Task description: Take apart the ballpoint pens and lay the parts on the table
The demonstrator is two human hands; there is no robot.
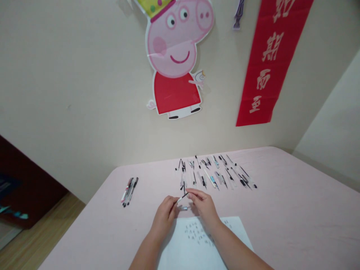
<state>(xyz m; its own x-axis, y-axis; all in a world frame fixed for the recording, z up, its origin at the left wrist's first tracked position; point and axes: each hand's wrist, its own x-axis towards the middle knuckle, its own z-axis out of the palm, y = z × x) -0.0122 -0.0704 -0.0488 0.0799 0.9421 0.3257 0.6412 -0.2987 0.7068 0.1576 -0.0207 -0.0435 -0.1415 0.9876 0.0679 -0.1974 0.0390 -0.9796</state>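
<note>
White sheet (194, 249), left hand (165, 216) and right hand (204, 205) both pinching 1 thin refill (182, 197), pen parts (215, 176) beyond

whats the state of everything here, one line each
left hand, pinching one end of the refill
right hand, pinching its other end
refill, held just above the table between both hands
loose pen parts, taken apart, laid in rows
three pens, assembled, lying side by side
paper, flat, scribbled on
</note>
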